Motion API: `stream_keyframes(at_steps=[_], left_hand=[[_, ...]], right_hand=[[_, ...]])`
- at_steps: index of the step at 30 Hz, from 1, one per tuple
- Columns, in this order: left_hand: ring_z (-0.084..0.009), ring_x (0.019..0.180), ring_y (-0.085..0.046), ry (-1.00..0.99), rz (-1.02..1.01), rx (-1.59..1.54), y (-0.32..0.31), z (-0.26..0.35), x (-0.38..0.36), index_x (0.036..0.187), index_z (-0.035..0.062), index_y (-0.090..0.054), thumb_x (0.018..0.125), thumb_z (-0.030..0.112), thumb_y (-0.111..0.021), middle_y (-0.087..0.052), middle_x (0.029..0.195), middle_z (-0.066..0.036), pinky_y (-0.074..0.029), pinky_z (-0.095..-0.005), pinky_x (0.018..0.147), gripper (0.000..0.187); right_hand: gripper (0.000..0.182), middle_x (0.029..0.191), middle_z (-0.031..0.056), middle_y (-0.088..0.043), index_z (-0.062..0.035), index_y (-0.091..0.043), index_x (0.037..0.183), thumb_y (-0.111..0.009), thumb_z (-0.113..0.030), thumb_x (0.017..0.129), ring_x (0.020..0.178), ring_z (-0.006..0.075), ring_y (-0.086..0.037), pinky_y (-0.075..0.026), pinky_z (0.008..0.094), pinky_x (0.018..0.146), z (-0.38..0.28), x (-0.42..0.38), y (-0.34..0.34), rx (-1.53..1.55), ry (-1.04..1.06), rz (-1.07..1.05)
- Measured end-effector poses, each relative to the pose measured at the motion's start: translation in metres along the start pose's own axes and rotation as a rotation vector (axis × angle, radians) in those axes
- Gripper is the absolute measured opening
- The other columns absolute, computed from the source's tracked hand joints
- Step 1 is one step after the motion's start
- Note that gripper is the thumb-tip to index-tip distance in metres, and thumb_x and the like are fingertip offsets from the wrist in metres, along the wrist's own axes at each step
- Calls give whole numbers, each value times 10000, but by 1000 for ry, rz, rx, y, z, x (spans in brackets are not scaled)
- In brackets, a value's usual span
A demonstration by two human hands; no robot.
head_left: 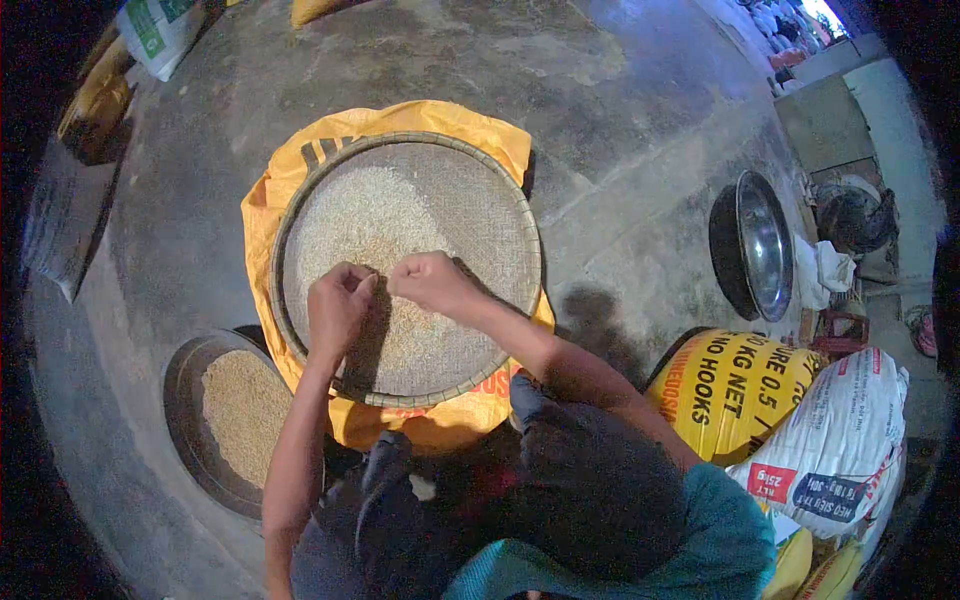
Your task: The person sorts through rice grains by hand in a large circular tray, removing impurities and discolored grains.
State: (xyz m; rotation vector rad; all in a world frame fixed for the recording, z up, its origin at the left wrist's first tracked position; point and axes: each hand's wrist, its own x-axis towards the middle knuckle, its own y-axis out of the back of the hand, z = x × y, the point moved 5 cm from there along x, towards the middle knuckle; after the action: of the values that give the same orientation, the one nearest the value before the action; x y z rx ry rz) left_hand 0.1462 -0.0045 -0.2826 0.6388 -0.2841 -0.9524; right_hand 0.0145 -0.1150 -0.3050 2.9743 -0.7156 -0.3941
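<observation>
A round woven winnowing tray (pixel 536 230) lies on a yellow-orange sack (pixel 262 215) on the floor. Pale grain (pixel 365 205), which looks like rice, is spread over its left and middle part, with some browner grains near my hands. My left hand (pixel 342 303) is just over the grain, thumb and fingers pinched together. Close beside it, my right hand (pixel 432 281) is also closed, fingertips turned toward the left hand. Anything between the fingertips of either hand is too small to make out.
A dark basin of brownish grain (pixel 237 410) stands at my left. To the right are a shiny metal basin (pixel 765 245) tipped on its side, a yellow printed sack (pixel 730 390) and a white printed bag (pixel 835 440). More sacks (pixel 160 35) stand at upper left.
</observation>
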Motion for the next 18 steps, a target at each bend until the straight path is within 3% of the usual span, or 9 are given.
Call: stream_keyframes(at_steps=[1,2,5,7,8,10,14,17,18], left_hand=[[-214,654,-628,48,-5,-202,-1,-7,1,846,6,-663,858,168,-658,-667,721,-83,-491,-345,631,162],[-214,654,-628,45,-7,-200,0,-11,3,846,6,-663,858,168,-658,-667,721,-83,-491,-345,631,162],[-140,613,-541,348,-53,-592,-2,-27,5,809,16,-611,870,145,-606,-598,707,-38,-452,-299,581,142],[-139,600,-514,325,-141,-927,0,-15,0,817,48,-561,879,150,-563,-569,726,-44,-437,-279,558,120],[-139,600,-514,327,-138,-924,3,-12,-1,817,48,-561,879,150,-563,-569,726,-44,-437,-279,558,120],[-140,612,-522,465,-200,-1042,-2,-10,-5,822,50,-534,890,153,-516,-557,727,-51,-451,-281,566,125],[-142,608,-524,488,-196,-1090,-5,-11,-6,828,60,-516,892,136,-501,-550,721,-51,-464,-290,564,100],[-144,604,-522,414,-212,-1080,-9,-22,-5,821,69,-508,890,130,-495,-544,716,-48,-464,-295,558,93],[-149,623,-501,406,-217,-1052,-8,-22,-5,833,85,-476,899,159,-492,-506,714,-44,-449,-296,568,101]], right_hand=[[227,622,13,-551,-12,-602,803,-597,-228,872,593,124,-554,-457,298,543,9,-1,-2,327,-203,-116],[227,622,13,-551,-12,-602,803,-597,-228,872,593,124,-554,-457,298,543,10,-3,2,329,-202,-113],[208,608,16,-537,-19,-606,828,-615,-224,859,582,130,-548,-463,301,553,6,-6,1,637,-182,-181],[175,702,168,-635,-29,-632,836,-609,-200,809,642,260,-641,-490,418,595,-15,-12,3,-304,161,137],[175,702,168,-635,-29,-632,836,-609,-200,809,642,260,-641,-490,418,595,-13,-15,-2,-299,162,134],[192,740,177,-649,-42,-637,833,-635,-231,802,696,342,-649,-496,458,637,-11,-20,-10,-656,175,113],[213,769,199,-648,-50,-643,850,-654,-257,801,744,406,-626,-494,484,675,-4,-16,-17,-632,194,101],[189,717,159,-653,-44,-639,842,-628,-230,808,663,333,-638,-495,443,620,-8,-15,-12,-553,228,143],[171,694,123,-646,-42,-637,823,-611,-210,808,629,280,-625,-489,416,590,-7,-14,-7,-321,120,107]])
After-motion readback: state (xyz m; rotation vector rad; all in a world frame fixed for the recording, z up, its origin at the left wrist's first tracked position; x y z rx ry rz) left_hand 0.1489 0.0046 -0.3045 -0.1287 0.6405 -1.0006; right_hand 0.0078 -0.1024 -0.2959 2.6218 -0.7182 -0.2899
